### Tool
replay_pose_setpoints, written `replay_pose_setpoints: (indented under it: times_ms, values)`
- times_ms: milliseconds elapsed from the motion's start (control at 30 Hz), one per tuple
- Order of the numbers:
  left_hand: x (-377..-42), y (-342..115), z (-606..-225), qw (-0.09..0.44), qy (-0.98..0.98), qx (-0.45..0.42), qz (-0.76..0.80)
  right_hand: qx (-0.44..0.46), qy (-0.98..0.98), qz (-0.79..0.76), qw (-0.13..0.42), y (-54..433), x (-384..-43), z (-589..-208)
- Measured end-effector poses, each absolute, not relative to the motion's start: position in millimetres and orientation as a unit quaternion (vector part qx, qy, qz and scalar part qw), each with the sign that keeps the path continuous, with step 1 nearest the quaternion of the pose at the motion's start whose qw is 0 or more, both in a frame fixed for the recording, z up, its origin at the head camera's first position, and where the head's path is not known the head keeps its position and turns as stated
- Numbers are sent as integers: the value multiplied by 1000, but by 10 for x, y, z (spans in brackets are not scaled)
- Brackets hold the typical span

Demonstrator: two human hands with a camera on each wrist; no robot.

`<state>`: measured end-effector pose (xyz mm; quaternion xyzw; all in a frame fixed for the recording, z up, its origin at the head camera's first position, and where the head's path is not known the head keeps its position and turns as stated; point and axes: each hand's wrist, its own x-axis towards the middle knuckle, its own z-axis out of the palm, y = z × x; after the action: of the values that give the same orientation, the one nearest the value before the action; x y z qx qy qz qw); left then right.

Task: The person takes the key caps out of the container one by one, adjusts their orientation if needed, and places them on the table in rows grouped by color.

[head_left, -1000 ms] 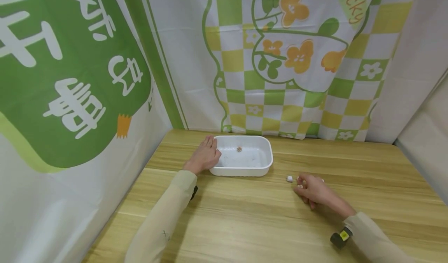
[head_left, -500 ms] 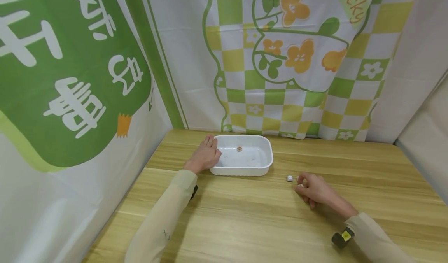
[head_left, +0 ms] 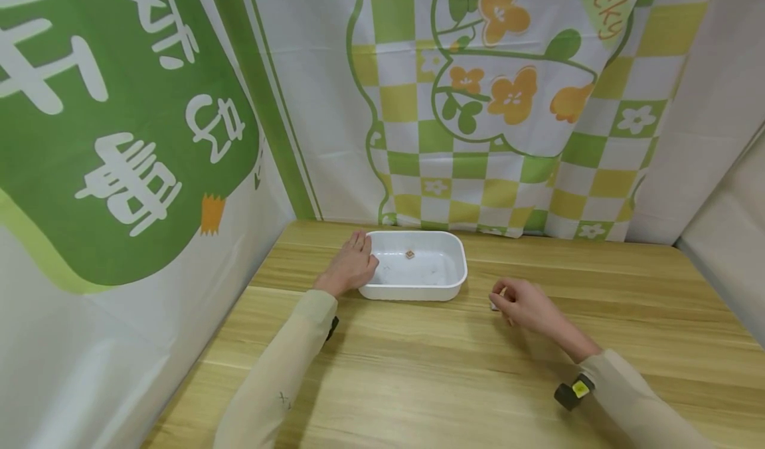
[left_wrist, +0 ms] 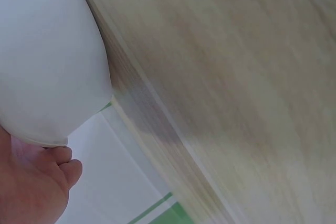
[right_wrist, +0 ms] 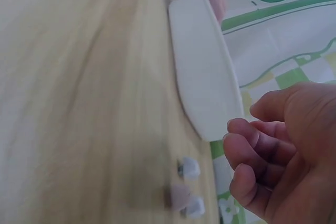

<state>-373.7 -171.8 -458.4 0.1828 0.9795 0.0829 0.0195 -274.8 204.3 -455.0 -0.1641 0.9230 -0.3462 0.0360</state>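
Note:
A white plastic tub [head_left: 412, 293] stands near the back of the table. My left hand [head_left: 349, 264] grips its left rim, and the left wrist view shows curled fingers [left_wrist: 63, 163] at that edge. Inside the tub lies one small orange-brown and white block [head_left: 409, 254]. To the right of the tub, my right hand [head_left: 526, 305] hovers low over the table with loosely curled fingers; no held thing shows between them. A small white block [head_left: 493, 306] sits partly hidden under its fingertips. In the right wrist view, white blocks [right_wrist: 190, 167] and a blurred pinkish piece [right_wrist: 180, 196] appear beside the hand.
Around the hands spreads a wood-grain table [head_left: 412, 369]. Printed cloth hangs behind it [head_left: 466, 190], in green, yellow and white checks, and a green and white cloth [head_left: 137, 170] stands at the left. A strap with a black device [head_left: 570, 394] is on the right wrist.
My right hand has shifted left and slightly up from its earlier spot, now covering part of the leftmost block. The left hand and the tub have stayed in place.

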Motion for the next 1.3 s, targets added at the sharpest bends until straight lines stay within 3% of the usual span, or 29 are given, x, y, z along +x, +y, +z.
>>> replay_pose_setpoints:
  times_ms: [600,1300]
  values:
    - [-3732,-1700,-4596,22,981,175,82,-217,888,-405,13,1552,-3034,-4332]
    - [-3720,-1693,-4574,21,982,173,77,-234,870,-433,-19,1106,-3390,-4412]
